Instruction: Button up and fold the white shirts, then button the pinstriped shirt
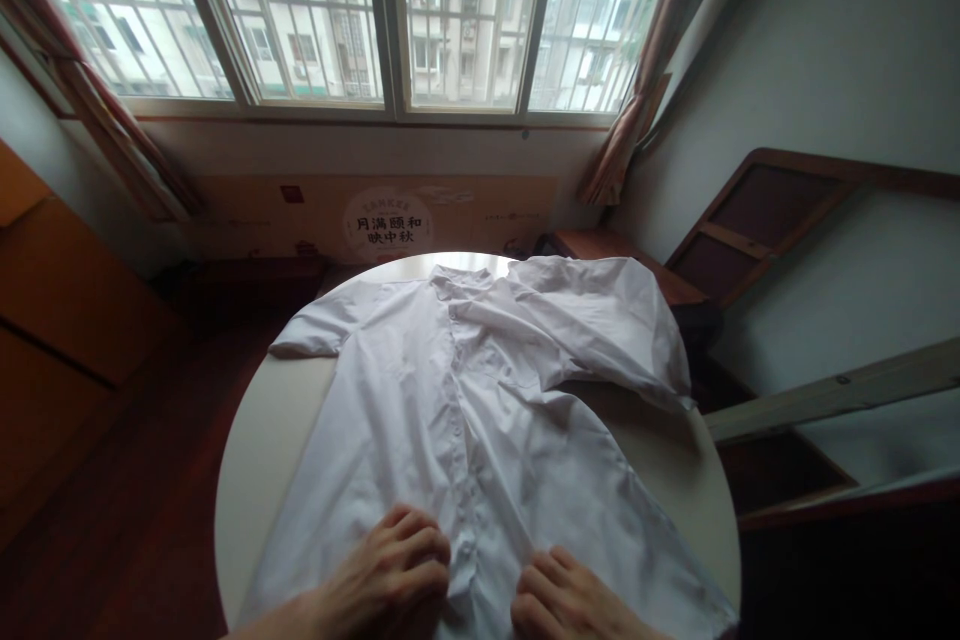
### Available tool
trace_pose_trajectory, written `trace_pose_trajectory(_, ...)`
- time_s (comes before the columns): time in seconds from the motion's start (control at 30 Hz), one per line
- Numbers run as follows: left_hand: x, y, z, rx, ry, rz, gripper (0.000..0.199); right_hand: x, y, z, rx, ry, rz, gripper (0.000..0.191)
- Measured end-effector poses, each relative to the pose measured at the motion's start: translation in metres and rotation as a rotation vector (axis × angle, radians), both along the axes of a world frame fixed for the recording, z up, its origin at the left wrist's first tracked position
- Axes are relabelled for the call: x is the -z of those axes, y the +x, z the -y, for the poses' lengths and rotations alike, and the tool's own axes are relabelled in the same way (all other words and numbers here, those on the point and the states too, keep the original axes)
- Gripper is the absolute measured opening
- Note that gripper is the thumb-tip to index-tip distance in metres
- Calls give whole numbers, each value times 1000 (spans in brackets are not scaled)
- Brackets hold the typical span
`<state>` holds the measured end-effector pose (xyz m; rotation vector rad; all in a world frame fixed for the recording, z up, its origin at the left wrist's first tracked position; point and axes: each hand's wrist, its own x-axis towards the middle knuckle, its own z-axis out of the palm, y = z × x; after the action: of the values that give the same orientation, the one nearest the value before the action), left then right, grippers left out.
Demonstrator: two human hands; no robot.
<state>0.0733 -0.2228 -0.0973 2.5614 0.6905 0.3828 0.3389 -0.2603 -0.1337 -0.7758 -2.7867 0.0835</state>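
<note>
A white button-up shirt (pixel 420 420) lies front side up on the round white table (pixel 259 480), its collar toward the window. One sleeve spreads to the left and the other lies bunched at the right. My left hand (pixel 394 565) rests low on the shirt, left of the button strip, with curled fingers closed on the cloth. Right of the strip, my right hand (pixel 559 595) is closed on the fabric too, knuckles up. The fingertips of both hands are mostly hidden, and the shirt's lower hem runs out of view.
A barred window (pixel 390 20) with tied-back curtains (pixel 626 140) stands beyond the table. Below it is a long printed panel (pixel 300 220). At the right are a dark wooden frame (pixel 757 220) and a pale beam (pixel 840 385). An orange-brown cabinet (pixel 67 340) stands left.
</note>
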Motion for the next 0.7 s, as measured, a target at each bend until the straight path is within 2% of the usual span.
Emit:
trace_pose_trajectory(0.07, -1, 0, 1, -38, -106, 21, 13, 6, -1, 1, 3, 22, -35, 21)
trace_pose_trajectory(0.13, -9, -3, -4, -69, -271, 108, 13, 3, -1, -2, 1, -92, -114, 29)
trace_pose_trajectory(0.23, -28, -15, -18, -66, -611, 297, 21, -25, 3, -10, 105, -519, -346, 35)
trace_pose_trajectory(0.3, -38, -20, -24, 3, -769, 325, 23, -49, 5, -13, 206, -774, -522, 38)
trace_pose_trajectory(0.37, -43, -21, -25, 112, -757, 234, 18, -69, 6, -12, 196, -930, -541, 38)
trace_pose_trajectory(0.47, -50, -14, -28, 231, -573, 45, 9, -86, 7, -20, -25, -1039, -296, 30)
trace_pose_trajectory(0.5, -53, -12, -34, 236, -514, 7, 10, -90, 9, -30, -41, -1012, -248, 27)
trace_pose_trajectory(0.53, -56, -11, -44, 212, -457, -13, 11, -94, 14, -45, 0, -938, -249, 26)
trace_pose_trajectory(0.57, -59, -12, -59, 153, -386, -14, 13, -98, 21, -65, 98, -831, -281, 27)
trace_pose_trajectory(0.63, -61, -19, -105, -85, -172, 23, 17, -106, 42, -122, 420, -453, -428, 33)
trace_pose_trajectory(0.7, -55, -35, -164, -465, 94, 56, 24, -112, 71, -188, 746, -86, -502, 45)
